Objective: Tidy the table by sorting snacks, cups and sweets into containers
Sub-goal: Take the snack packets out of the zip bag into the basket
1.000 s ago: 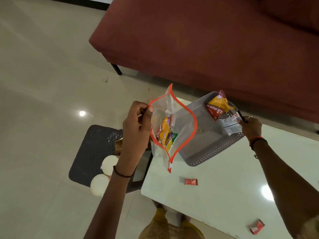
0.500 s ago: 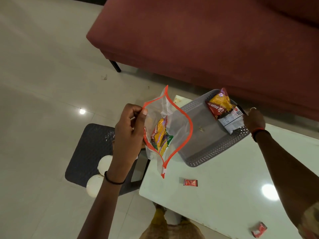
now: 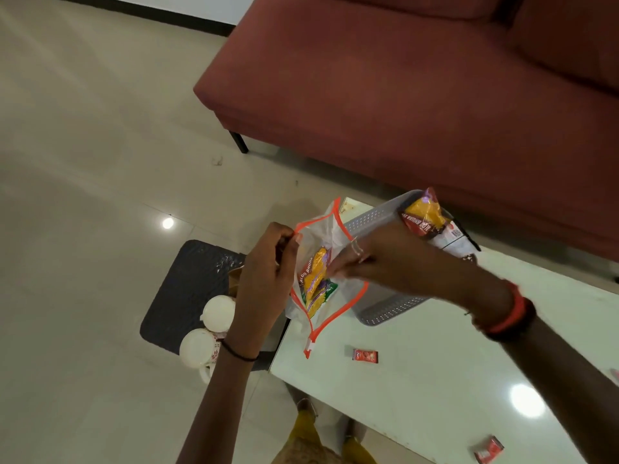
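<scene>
While the orange-rimmed zip bag (image 3: 345, 296) is held up over the near corner of the counter (image 3: 435, 390), the tidying can be judged as roughly half done. The bag's near rim is pinched between the thumb and curled fingers of the left hand (image 3: 264, 279), so that the mouth gapes. The right hand (image 3: 388, 262) is stretched across to the far side of that mouth with its fingers extended. Because of blur, it cannot be told whether the rim or anything else is gripped there.

Yellow and green snack packets (image 3: 316, 279) are seen already inside the bag. More packets (image 3: 425, 219) are propped at the far end of the grey perforated basket (image 3: 385, 311), which stands on the counter just behind the bag. Two white cups (image 3: 217, 311) are set on a dark grey surface (image 3: 187, 279) below the counter's edge; whether that is a container cannot be told.

Small red sweets are left loose on the counter: one (image 3: 365, 356) near the bag's lower corner, one (image 3: 489, 450) by the near edge, and a third cut off at the right. These, it is judged, remain to be gathered, and the bag remains to be closed.
</scene>
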Tool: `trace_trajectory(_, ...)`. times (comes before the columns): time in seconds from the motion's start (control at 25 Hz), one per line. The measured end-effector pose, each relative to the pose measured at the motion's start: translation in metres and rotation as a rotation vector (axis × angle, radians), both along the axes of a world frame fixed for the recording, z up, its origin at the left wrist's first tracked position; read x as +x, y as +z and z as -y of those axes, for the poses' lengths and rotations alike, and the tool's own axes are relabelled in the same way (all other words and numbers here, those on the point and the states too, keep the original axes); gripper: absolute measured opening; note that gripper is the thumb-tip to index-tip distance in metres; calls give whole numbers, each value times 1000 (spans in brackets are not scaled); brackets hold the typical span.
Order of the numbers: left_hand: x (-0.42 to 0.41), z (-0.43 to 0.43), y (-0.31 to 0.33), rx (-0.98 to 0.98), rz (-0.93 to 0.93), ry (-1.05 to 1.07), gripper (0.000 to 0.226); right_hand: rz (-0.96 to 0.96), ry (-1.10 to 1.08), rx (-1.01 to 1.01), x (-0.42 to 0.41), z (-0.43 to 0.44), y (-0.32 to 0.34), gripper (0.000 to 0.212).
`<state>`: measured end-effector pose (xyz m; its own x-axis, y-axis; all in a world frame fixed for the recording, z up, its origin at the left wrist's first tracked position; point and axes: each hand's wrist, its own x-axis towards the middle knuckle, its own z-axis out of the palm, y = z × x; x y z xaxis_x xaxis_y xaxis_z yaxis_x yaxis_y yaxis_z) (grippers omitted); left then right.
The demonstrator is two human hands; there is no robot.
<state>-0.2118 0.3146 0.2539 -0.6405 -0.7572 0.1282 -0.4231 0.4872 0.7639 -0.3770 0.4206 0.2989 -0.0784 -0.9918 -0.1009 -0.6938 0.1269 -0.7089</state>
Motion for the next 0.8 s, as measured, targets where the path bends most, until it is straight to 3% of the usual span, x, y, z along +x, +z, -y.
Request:
trace_trajectory(0.08,2,-4,2,-21,13,3,14,-157,233,291,30,17,-23,28)
trace_trajectory(0.16,3,-10,3,-45,33,2,13,-294,238,408,47,32,-56,31)
trace_trajectory(0.44,10,-32,19,-56,-1,-22,13,-653,255,458,61,34,-123,34)
trace_trajectory(0.56,13,-42,21,-59,-33,-16,13,-620,257,404,61,32,-130,30)
trace_trajectory(0.72,14,-47,21,-60,-71,-9,12,-876,529,359,63,35,-130,30)
trace_trajectory(0.8,16,-48,20,-72,-48,-16,12,-922,536,252,63,36,-133,29)
